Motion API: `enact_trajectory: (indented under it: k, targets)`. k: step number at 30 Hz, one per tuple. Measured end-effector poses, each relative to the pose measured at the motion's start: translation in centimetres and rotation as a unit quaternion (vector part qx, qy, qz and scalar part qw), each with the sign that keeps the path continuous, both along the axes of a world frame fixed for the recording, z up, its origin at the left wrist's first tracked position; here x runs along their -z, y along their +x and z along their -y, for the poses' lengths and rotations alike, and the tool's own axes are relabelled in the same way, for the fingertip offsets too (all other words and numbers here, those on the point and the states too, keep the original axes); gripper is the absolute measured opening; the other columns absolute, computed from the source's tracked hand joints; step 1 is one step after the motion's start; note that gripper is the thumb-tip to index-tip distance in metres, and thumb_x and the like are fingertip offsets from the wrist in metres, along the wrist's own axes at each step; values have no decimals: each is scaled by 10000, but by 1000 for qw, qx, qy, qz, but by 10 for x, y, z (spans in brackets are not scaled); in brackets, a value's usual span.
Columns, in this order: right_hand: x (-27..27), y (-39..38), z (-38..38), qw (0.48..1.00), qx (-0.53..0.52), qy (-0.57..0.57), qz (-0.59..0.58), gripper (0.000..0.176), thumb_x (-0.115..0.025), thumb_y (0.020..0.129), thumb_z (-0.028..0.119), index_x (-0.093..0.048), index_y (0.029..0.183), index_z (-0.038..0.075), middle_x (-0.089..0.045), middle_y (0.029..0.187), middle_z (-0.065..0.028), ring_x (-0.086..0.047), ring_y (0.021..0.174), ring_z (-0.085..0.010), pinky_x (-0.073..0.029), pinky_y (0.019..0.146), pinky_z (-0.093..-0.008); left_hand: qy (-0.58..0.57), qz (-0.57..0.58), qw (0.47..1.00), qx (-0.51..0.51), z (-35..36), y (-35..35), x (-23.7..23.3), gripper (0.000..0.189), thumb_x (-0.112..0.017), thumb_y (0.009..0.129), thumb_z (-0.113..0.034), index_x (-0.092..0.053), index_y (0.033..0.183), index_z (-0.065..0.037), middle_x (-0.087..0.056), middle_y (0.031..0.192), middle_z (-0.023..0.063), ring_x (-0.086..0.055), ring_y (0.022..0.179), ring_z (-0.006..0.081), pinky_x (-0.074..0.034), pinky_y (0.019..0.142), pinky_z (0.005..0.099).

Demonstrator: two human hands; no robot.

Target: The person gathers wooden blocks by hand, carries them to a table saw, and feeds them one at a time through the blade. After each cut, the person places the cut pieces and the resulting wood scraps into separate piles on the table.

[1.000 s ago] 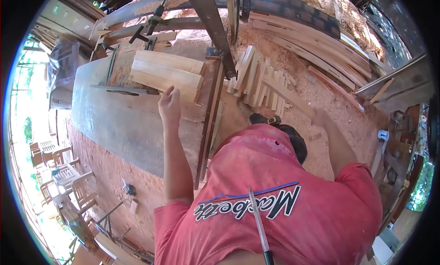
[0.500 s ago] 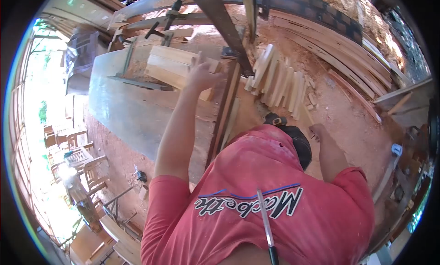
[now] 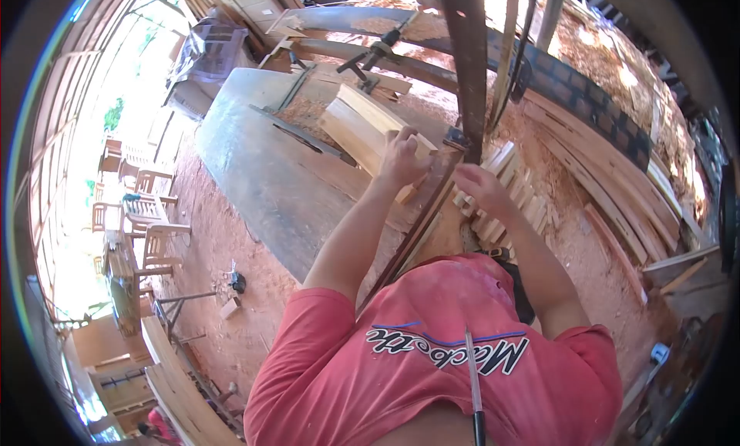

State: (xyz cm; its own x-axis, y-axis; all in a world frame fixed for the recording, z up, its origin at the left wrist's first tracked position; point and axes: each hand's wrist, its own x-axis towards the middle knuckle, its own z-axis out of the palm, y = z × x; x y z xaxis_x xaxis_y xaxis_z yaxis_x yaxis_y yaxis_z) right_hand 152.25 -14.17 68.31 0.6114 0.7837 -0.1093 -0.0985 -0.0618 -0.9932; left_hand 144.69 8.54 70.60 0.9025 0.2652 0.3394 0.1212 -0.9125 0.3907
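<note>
A small stack of pale wooden boards (image 3: 358, 126) lies on the metal-topped table. My left hand (image 3: 406, 161) is at the near end of the stack, its fingers bent over the boards' edge. Just past the table's dark edge, my right hand (image 3: 482, 188) is raised with its fingers drawn together, pointing at the left hand. Whatever those fingers hold, if anything, is too small to make out. Below the right hand, many pale wood strips (image 3: 532, 218) lie in a pile, partly hidden by my forearm.
A saw table (image 3: 262, 168) with a metal fence (image 3: 304, 130) spreads to the left. A dark upright post (image 3: 466, 68) rises by its corner. Long planks (image 3: 601, 168) are stacked at right. Wooden chairs (image 3: 158, 242) stand far left. A clamp-like tool (image 3: 378, 53) sits behind the boards.
My right hand has come up from low beside the strips to the table's edge. My left hand's fingers have bent over the boards' end. The view has shifted, so the table appears farther right.
</note>
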Motion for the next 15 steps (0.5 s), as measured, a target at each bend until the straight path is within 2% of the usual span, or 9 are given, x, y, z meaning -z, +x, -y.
enact_trajectory:
  k: [3,4,5,6,7,8,12,14,15]
  targets:
    - [-11,0,-71,999,28,16,-35,514,-664,914,318,-546,1284,-20,-673,1062,-80,-658,948,-189,-520,821,-306,-34,88,995,15,0,-23,0,364,-794,706,-238,-652,846,66,-589,1206,182,-557,1046,409,-484,892,449]
    - [-11,2,-93,999,-11,-5,-31,486,-661,904,311,-566,1244,-23,-679,1049,-91,-664,935,-202,-522,806,-319,-55,103,993,2,1,-31,3,319,-780,705,-170,-649,873,67,-581,1238,188,-569,1110,358,-484,895,442]
    - [-12,3,-108,998,-51,-26,-25,458,-658,894,304,-585,1204,-26,-686,1035,-102,-670,921,-215,-524,790,-331,-53,111,992,-8,0,-37,6,319,-780,705,-170,-649,873,67,-581,1238,188,-569,1110,358,-484,895,442]
    - [-7,4,-117,998,-62,-24,-15,458,-658,894,304,-585,1204,-26,-686,1035,-102,-670,921,-215,-524,790,-331,-183,80,980,-19,-3,-42,6,352,-760,727,-152,-642,981,61,-574,1271,185,-559,1160,323,-485,919,424]
    - [-3,5,-124,990,-43,-82,109,420,-647,879,286,-600,1159,-24,-688,1003,-100,-670,884,-208,-522,757,-330,-311,51,949,-28,-3,-48,0,402,-740,750,-134,-635,1089,55,-566,1303,183,-549,1211,289,-487,943,406]
    - [1,8,-129,963,-23,-135,232,384,-635,865,268,-615,1115,-22,-690,971,-99,-671,846,-200,-521,725,-329,-431,78,898,-32,1,-55,-4,558,-688,805,-104,-519,1316,40,-543,1358,168,-524,1259,240,-468,999,376]
    - [-48,2,-78,996,-33,-45,-63,293,-629,820,199,-633,1048,16,-643,823,-29,-591,661,-131,-470,621,-249,-465,83,878,-76,-1,-107,-16,645,-675,853,-176,-420,1416,7,-552,1330,199,-553,1228,288,-454,1022,376]
    - [-56,-20,-49,980,-101,37,-166,391,-619,829,162,-576,1173,-19,-624,892,-52,-586,740,-123,-493,610,-258,-565,126,799,-163,4,-129,-19,628,-676,879,-213,-428,1404,25,-550,1319,201,-539,1239,272,-446,1027,356]
    - [-61,-30,-39,966,-144,39,-209,432,-626,840,189,-555,1213,-16,-633,934,-77,-610,757,-145,-505,630,-263,-571,143,789,-177,7,-133,-19,628,-676,879,-213,-428,1404,25,-550,1319,201,-539,1239,272,-446,1027,356]
